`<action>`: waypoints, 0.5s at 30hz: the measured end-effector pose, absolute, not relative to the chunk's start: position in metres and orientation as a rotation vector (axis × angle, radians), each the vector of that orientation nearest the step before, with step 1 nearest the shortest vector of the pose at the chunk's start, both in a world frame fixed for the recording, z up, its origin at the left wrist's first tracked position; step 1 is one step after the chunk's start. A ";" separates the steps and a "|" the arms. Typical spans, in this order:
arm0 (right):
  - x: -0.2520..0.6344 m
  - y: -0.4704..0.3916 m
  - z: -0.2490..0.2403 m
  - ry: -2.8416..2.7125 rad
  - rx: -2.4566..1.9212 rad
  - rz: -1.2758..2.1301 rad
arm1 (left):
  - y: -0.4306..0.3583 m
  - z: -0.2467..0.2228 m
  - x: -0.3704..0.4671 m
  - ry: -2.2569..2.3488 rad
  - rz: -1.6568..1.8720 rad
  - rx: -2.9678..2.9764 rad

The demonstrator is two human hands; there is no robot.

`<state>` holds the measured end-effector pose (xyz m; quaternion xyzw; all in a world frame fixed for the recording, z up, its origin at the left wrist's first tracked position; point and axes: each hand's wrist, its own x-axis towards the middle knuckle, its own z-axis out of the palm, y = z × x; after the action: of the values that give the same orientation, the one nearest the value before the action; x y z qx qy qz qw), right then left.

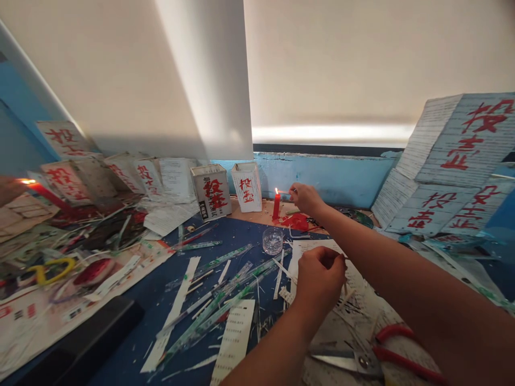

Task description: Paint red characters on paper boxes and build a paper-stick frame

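Observation:
My right hand (303,197) reaches forward past the left and pinches a thin stick (286,191), its tip at the flame of a lit red candle (276,207). The candle stands upright on a wooden board. Closer to me, my left hand (322,276) is closed, thumb and fingers pinched together above printed paper (300,254). Whatever those fingertips hold is too small to make out. Between the left hand and the candle sits a small clear glass dish (272,241). Red-handled scissors (396,346) lie below my right forearm, among thin slivers and paper scraps.
Paper boxes with red characters stand along the back (247,187) and at the right (446,166). Plastic strips (217,308) litter the blue tabletop. At far left, another person's hand (8,188) is near a tilted lit red candle (50,195). A black case (76,343) lies front left.

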<state>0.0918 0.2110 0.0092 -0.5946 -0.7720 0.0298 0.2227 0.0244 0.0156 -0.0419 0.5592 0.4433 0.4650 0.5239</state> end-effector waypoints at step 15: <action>0.091 0.207 0.014 -2.108 -1.642 0.108 | 0.016 -0.044 0.024 1.056 1.128 1.337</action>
<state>0.0908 0.2071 0.0144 -0.5972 -0.7669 0.0393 0.2316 0.0243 0.0160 -0.0436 0.5580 0.4410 0.4708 0.5221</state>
